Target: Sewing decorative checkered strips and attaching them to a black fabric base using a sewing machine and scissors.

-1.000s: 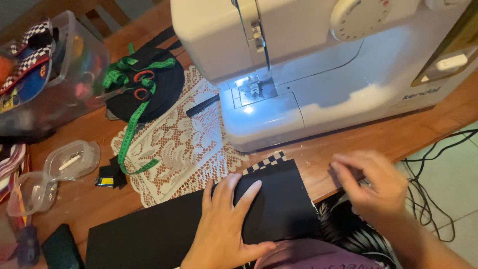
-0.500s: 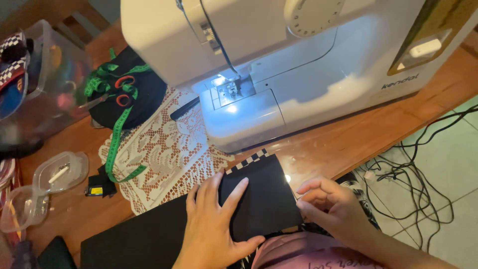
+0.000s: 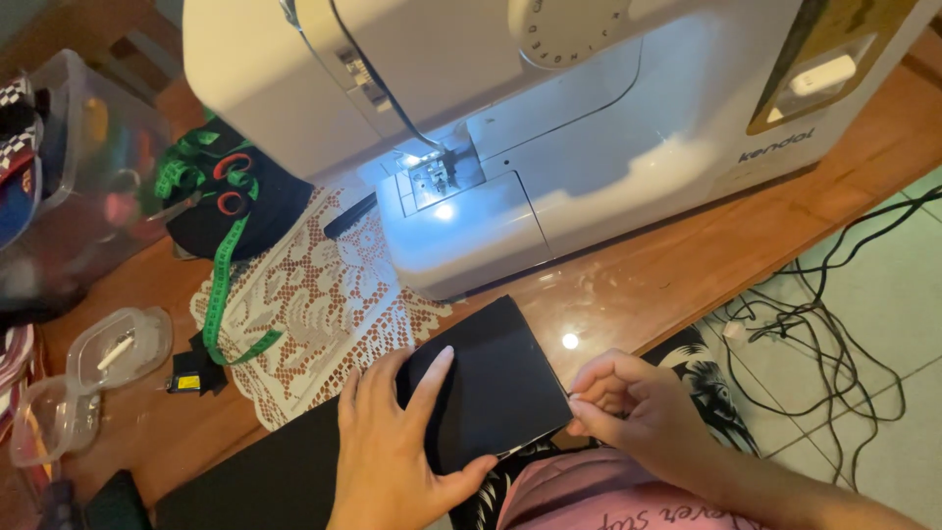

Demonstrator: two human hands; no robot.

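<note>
Left hand: the left hand is at the bottom middle of the frame. It lies flat on the black cloth, fingers spread, thumb at the near edge.
Right hand: the right hand is at the bottom, right of the middle. Its fingertips are pressed together, pinching the right corner of the black cloth.
Black cloth: it is folded and lies on the near edge of the wooden table, low in the middle of the frame. More of it runs off to the lower left.
Lace mat: a white lace mat lies just past the cloth, left of the middle. Its far side goes under the machine.
Small tubs: two clear tubs sit at the lower left.
Tape: a green measuring tape lies across the mat's left side and goes up to a dark pile with scissors.
Sewing machine: a white sewing machine fills the top of the frame. Its little light is on by the needle.
Big box: a clear box of things stands at the upper left.
Wires: black wires lie on the floor at the right.
</note>
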